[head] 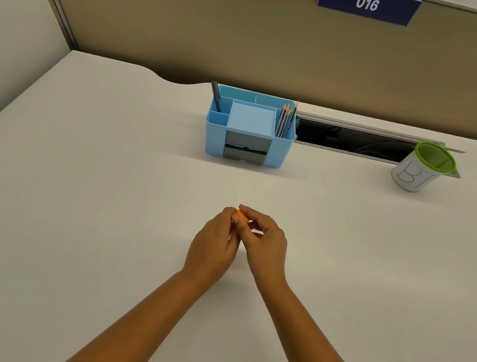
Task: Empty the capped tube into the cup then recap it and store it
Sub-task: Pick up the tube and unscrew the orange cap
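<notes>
A small orange capped tube (242, 215) is seen above the middle of the table, mostly hidden, with only its orange end exposed. A white cylindrical cup with a green rim (422, 168) is stood upright at the far right, well apart from it.

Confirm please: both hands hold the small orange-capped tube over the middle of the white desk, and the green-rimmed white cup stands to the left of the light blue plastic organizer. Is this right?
One detail is wrong. The head view shows the green-rimmed white cup to the right of the light blue plastic organizer, not left. The left hand and right hand do hold the small orange-capped tube over the white desk.
</notes>
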